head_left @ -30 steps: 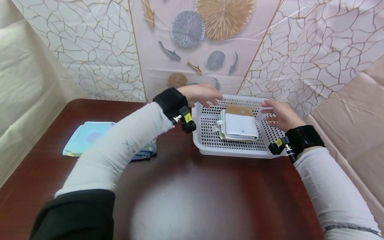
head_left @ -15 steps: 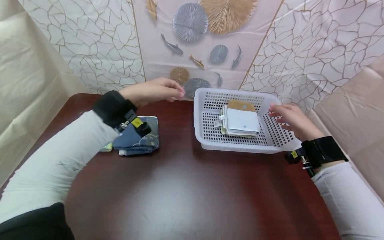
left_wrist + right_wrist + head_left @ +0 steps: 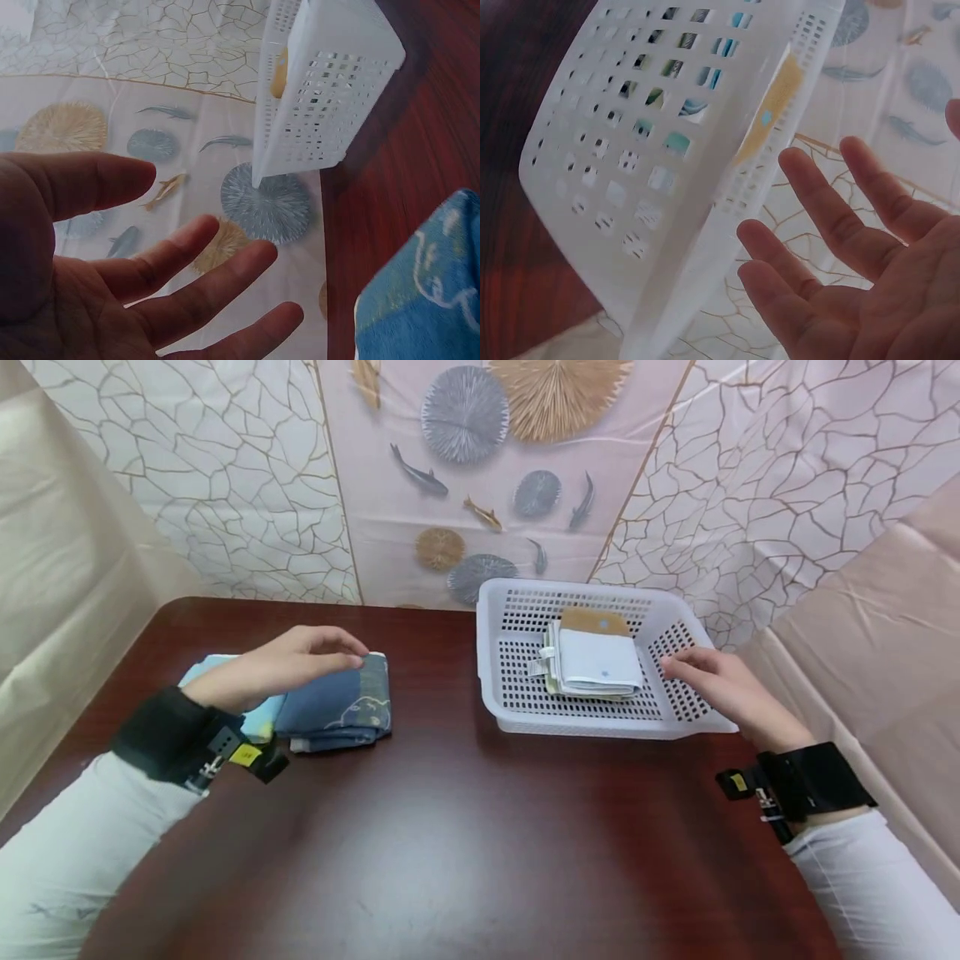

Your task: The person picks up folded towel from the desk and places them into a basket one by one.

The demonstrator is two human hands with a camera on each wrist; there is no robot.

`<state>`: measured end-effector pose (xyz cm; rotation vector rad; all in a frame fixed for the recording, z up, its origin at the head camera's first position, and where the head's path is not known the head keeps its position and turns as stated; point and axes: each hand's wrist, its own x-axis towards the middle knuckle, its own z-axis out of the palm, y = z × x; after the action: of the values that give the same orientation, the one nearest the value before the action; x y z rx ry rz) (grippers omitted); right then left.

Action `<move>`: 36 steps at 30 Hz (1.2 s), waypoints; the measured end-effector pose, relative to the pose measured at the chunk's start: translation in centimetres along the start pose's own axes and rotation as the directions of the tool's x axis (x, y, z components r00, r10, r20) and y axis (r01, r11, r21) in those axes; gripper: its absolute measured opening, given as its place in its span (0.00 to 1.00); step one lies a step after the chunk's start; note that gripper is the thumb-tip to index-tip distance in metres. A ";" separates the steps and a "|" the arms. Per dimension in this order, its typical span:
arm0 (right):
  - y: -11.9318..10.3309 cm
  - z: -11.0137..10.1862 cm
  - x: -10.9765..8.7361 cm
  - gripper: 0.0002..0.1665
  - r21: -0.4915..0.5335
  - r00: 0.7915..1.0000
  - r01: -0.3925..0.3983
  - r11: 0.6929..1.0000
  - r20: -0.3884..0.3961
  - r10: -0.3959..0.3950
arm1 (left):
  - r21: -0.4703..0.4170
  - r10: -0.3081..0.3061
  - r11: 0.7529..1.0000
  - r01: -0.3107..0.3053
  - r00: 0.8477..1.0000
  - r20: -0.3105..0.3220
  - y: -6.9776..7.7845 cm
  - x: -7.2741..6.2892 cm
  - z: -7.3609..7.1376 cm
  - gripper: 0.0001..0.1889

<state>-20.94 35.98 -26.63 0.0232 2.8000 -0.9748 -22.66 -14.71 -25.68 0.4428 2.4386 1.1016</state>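
Observation:
My left hand [image 3: 281,668] hovers over two folded cloths at the table's left, its fingers loosely extended and nothing in them. Under and beside it lie a dark blue folded towel [image 3: 330,706] and a light blue folded cloth [image 3: 262,718], partly hidden by the hand. In the left wrist view the fingers are spread, with the blue towel at the lower right. My right hand [image 3: 723,689] hangs beside the right end of a white perforated basket [image 3: 517,722], fingers relaxed and holding nothing. Inside the basket sits a folded white cloth [image 3: 600,660] with a tan part [image 3: 592,620] behind it.
The dark red-brown table [image 3: 450,827] carries the basket at its back right and the cloths at its left. Behind the table hangs a patterned curtain [image 3: 405,543]. A beige cloth wall [image 3: 862,618] rises close to the right hand.
My left hand has moved from the basket's left edge leftward to above the folded cloths. The right hand has drawn slightly back and lower at the basket's right end.

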 end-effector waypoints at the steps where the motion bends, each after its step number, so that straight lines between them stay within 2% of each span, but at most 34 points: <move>1: 0.0 0.2 -0.1 0.38 -0.026 1.000 0.013 1.000 -0.001 -0.013 | 0.017 0.004 1.000 -0.004 1.000 -0.009 -0.4 -0.4 0.2 0.21; 6: 0.4 0.6 -1.2 0.34 -0.140 0.996 0.067 0.988 -0.046 -0.074 | 0.093 0.028 0.995 -0.024 0.999 -0.043 -1.5 -2.3 0.7 0.21; 12: 2.3 1.3 -3.1 0.28 -0.184 0.980 0.111 0.977 -0.143 -0.138 | 0.157 0.096 0.985 -0.077 0.989 -0.115 -3.0 -4.0 1.6 0.19; 16: 3.3 2.2 -3.8 0.27 -0.206 0.970 0.102 0.973 -0.198 -0.144 | 0.149 0.108 0.985 -0.083 0.980 -0.165 -4.7 -5.1 2.0 0.18; 19: 3.9 3.2 -3.9 0.26 -0.216 0.964 0.102 0.971 -0.221 -0.150 | 0.114 0.075 0.992 -0.052 0.976 -0.205 -5.8 -5.6 2.6 0.18; 21: 4.4 3.8 -4.0 0.25 -0.213 0.960 0.117 0.970 -0.224 -0.165 | 0.084 0.050 0.996 -0.032 0.973 -0.227 -6.6 -5.6 3.2 0.18; 27: 6.0 6.0 -4.1 0.22 -0.190 0.922 0.184 0.964 -0.306 -0.236 | 0.033 -0.015 0.999 0.024 0.970 -0.241 -7.4 -4.0 4.9 0.19; 31: 6.3 7.4 -3.7 0.22 -0.148 0.909 0.206 0.967 -0.337 -0.246 | 0.025 -0.043 0.998 0.051 0.965 -0.260 -7.7 -3.7 5.1 0.18; 36: 6.3 7.7 -3.8 0.20 -0.103 0.894 0.215 0.971 -0.381 -0.238 | 0.055 -0.048 0.996 0.066 0.959 -0.280 -7.9 -3.1 4.9 0.19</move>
<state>-15.55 36.32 -35.77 -0.1362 3.2579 -1.0363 -18.43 -18.00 -33.86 0.2482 2.7190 1.1298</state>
